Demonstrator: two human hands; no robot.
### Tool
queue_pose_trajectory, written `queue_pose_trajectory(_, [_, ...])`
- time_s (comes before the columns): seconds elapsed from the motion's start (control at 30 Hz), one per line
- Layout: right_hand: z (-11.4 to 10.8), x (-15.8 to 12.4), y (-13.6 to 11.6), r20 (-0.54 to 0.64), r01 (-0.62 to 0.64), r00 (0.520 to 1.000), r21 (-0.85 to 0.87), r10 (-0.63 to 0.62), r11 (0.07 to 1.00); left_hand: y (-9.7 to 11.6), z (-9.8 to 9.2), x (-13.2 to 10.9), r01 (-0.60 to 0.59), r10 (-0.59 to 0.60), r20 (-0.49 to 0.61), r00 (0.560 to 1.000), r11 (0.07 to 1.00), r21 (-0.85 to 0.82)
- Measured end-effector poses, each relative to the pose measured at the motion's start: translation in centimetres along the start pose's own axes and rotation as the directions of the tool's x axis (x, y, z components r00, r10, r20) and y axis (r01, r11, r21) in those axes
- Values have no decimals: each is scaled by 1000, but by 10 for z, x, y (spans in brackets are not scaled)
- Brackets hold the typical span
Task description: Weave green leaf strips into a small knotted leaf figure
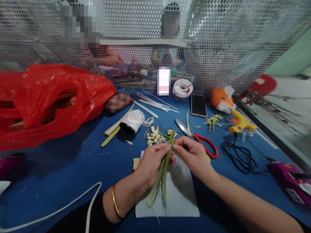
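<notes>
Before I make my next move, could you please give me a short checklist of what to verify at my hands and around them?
1. Left hand gripping the bundle of green strips: ok.
2. Right hand at the bundle's upper part: ok; whether its fingertips pinch a thread: cannot tell.
3. White sheet spread beneath the hands: ok.
4. Scissors lying just beyond the right hand, seemingly within reach: ok.
5. White cord clear of the left sleeve: not ok, it runs across it.
6. Yellow glue gun hot: cannot tell.
</notes>
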State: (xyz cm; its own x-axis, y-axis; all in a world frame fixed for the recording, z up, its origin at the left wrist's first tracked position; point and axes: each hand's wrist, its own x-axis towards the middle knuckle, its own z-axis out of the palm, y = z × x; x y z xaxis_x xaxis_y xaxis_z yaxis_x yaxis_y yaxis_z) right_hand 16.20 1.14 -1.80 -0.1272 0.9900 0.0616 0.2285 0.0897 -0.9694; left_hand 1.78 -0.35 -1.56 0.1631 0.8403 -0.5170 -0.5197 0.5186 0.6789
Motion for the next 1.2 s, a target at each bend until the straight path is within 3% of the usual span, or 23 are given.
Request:
queue_pose_trajectory(0.17, [-1,0,-3,-39,14,999,-53,-16,998,4,3,-3,42,-42,13,999,999,4])
queue_pose_trajectory(0.3, [-1,1,-2,-82,-25,996,36,28,999,12,5,-4,75,-76,-7,997,997,-30])
queue_pose_trajectory(0.43, [1,-2,-2,155,-147,979,99,131,984,22,1,2,6,-14,-47,999,984,-176])
queue_pose_trajectory(0.53, [6,-9,-5,376,-237,906,67,195,969,26,-3,6,-64,46,-74,996,962,-266])
queue_pose_trajectory(0.6, [11,-15,-6,449,-291,862,60,234,955,26,-4,7,-92,74,-73,995,950,-299])
queue_pose_trajectory(0.9, [21,-25,-10,467,-394,824,67,320,917,25,-4,7,-102,76,-88,993,932,-349])
queue_pose_trajectory(1.2, [25,-29,-4,484,-363,813,-17,325,932,28,-8,9,-64,55,-34,998,912,-406])
